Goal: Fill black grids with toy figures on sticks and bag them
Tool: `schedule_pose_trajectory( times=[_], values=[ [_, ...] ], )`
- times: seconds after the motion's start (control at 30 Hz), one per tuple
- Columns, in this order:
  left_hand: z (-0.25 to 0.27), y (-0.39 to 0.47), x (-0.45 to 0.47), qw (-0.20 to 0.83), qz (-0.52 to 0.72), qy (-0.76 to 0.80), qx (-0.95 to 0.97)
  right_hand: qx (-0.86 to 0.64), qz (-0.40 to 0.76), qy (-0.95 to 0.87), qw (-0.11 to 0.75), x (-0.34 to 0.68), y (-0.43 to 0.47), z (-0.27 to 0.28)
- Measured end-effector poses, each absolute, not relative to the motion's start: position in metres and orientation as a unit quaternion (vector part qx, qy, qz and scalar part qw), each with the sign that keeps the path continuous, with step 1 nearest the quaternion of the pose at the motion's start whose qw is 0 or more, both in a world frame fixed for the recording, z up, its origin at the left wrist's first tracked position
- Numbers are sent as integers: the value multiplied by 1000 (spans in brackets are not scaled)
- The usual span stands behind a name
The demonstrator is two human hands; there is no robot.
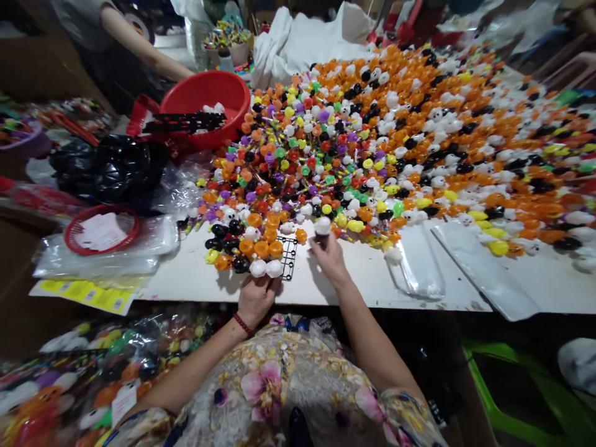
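My right hand is closed on a small figure with a white head, held just above the white table. To its left lies a black plastic grid rack, its right columns bare. Its left part is covered by figures with orange heads, black heads, yellow heads and white heads. My left hand is closed at the near edge of the rack, below two white heads. Its fingertips are partly hidden, but it seems to grip the rack. One loose orange figure sits between my hands.
A large pile of colourful figures covers the table's back and right. Clear plastic bags lie at the front right. On the left are a red tub with black racks, a small red basket and a black bag. Another person's arm reaches behind the tub.
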State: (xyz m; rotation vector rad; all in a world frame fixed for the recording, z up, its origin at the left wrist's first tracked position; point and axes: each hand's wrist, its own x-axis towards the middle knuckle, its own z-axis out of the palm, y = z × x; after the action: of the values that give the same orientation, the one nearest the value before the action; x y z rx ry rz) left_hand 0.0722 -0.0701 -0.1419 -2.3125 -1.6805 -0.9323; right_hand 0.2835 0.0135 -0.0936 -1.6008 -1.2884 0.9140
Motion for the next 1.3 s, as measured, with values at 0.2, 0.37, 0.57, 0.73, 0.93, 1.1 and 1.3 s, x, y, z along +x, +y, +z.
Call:
schedule_pose_trajectory(
  times=[0.2,0.37,0.57,0.73,0.93,1.1,1.3],
  values=[
    [-146,-71,70,73,-316,-558,-764,-534,482,-553,420,230,13,-97],
    [-139,-71,72,104,-334,-544,-763,-513,453,-630,367,232,26,-93],
    [-140,-71,71,117,-331,-537,-768,-498,399,-709,299,236,30,-97],
    [-146,-72,69,89,-336,-542,-765,-498,350,-750,259,226,30,-101],
    [-143,-70,68,106,-347,-526,-769,-469,255,-776,336,264,2,-92],
    [-141,-70,67,109,-345,-522,-772,-634,17,-721,280,376,-52,-80],
    [-140,-70,68,104,-338,-530,-771,-684,-71,-720,94,429,-64,-83]
  ],
)
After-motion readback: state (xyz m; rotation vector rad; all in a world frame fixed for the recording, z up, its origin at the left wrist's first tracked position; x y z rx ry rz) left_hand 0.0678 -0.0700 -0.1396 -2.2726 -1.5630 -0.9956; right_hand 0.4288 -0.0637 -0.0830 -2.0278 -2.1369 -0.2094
